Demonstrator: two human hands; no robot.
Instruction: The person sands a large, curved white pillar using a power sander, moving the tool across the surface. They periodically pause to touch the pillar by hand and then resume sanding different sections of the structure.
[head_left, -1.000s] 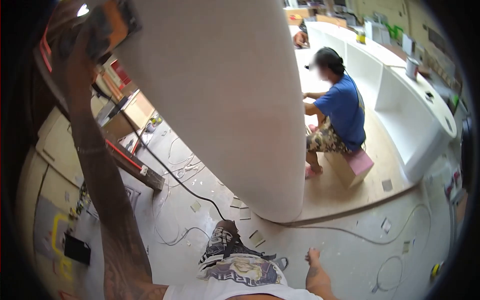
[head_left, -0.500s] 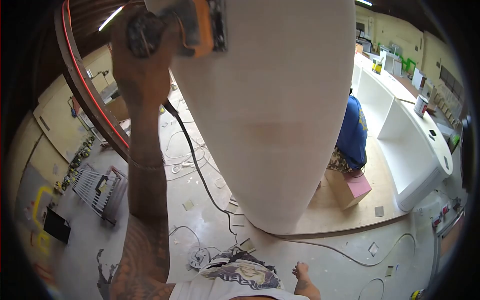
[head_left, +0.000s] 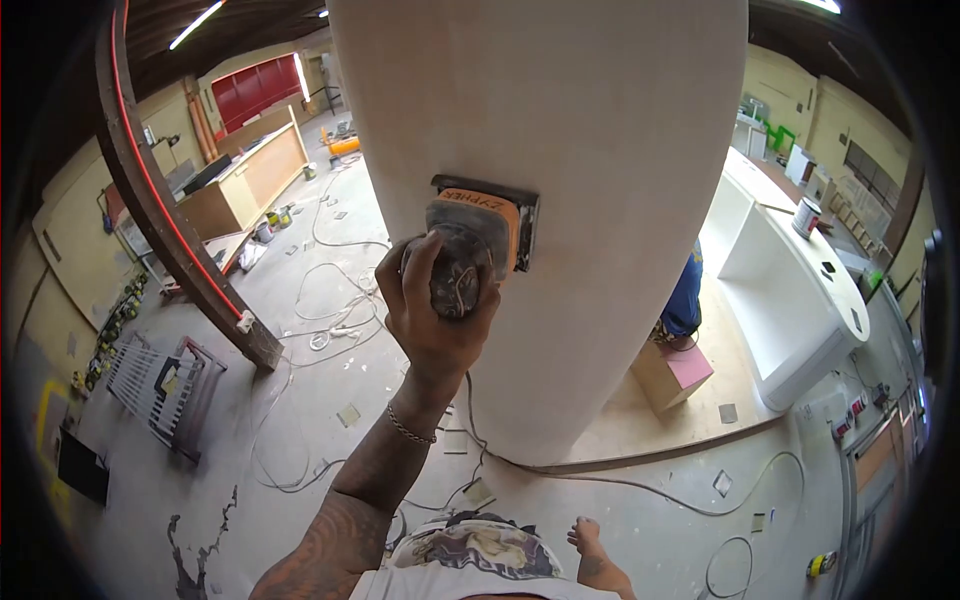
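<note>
The left hand [head_left: 437, 305] is wrapped tightly around the rounded top of an orange sander [head_left: 475, 240], fingers curled over its grey knob and thumb hooked along the near side, so the grip is fully closed on the tool. The sander's flat black base presses flush against the pale curved column [head_left: 600, 150] directly ahead of the hand, at about the middle of the column's visible face. A thin chain bracelet [head_left: 410, 428] circles the wrist just below the hand, and the forearm runs down toward the bottom edge of the view. A black cable [head_left: 470, 400] drops from under the hand and trails down along the column's foot to the floor [head_left: 300, 420]. The right hand is not in view, so I cannot tell how it is held. Below and to the right of the left hand, a bare foot [head_left: 588, 535] rests on the floor near the column's base. Well off to the right of the hand, partly hidden behind the column, a person in a blue shirt [head_left: 686, 300] sits on a pink-topped box [head_left: 675, 372] beside a long white curved desk [head_left: 800, 290]. Far to the left of the hand, a dark curved beam [head_left: 170, 220] with a red stripe leans down to the floor, with loose white cords spread between it and the column.
</note>
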